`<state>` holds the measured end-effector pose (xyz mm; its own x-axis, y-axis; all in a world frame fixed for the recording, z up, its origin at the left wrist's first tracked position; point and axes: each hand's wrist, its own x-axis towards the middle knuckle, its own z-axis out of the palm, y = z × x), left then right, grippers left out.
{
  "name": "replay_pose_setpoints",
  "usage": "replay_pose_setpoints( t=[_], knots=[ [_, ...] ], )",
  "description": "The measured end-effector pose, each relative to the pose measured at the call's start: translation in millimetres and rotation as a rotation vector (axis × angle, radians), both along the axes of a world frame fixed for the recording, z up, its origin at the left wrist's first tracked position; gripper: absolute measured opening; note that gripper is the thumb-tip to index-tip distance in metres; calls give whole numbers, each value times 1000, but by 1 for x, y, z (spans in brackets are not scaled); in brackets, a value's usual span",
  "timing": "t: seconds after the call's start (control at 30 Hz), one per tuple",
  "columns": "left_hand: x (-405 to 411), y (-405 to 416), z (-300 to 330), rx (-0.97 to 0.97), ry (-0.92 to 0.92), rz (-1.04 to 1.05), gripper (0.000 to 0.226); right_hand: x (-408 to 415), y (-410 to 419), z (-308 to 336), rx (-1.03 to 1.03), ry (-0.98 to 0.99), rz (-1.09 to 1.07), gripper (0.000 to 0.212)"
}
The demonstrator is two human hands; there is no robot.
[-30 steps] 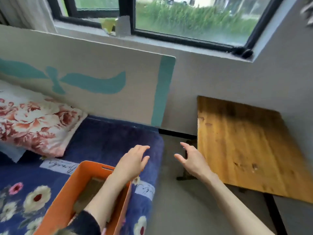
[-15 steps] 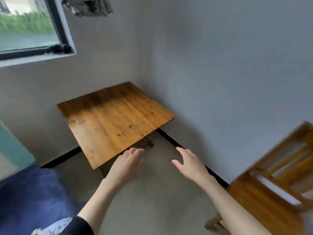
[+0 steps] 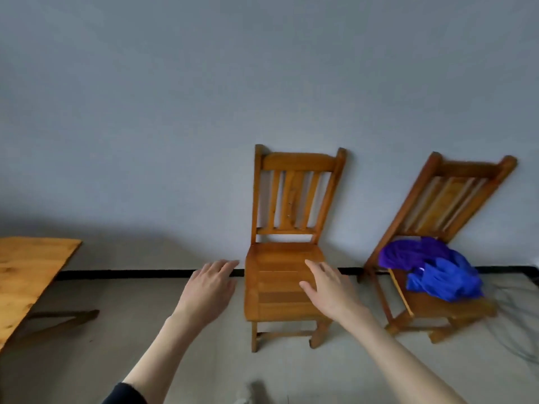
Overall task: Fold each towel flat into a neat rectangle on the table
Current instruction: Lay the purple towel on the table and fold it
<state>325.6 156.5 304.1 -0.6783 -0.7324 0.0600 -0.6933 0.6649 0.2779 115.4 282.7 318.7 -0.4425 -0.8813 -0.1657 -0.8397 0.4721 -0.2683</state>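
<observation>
We hold both hands out in front, empty: our left hand (image 3: 208,287) is flat with fingers loosely spread, and our right hand (image 3: 329,287) is the same, palm down over the front right edge of the empty wooden chair (image 3: 280,275). The crumpled blue and purple towels (image 3: 431,268) lie heaped on the seat of the second chair (image 3: 446,196), toward its rear. The wooden table (image 3: 26,272) stands bare at the left.
</observation>
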Motion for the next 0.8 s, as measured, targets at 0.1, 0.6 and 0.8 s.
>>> replay_pose_setpoints(
  t=[0.1, 0.6, 0.8],
  knots=[
    [-62, -9, -8, 24, -8, -142, 45, -47, 17, -6, 26, -1, -124, 56],
    [-326, -44, -31, 94, -63, -687, 47, -218, 47, -26, -31, 23, -627, 53],
    [-413, -23, -46, 116, -87, -823, 48, -274, 78, -43, -39, 86, -740, 54]
  ],
)
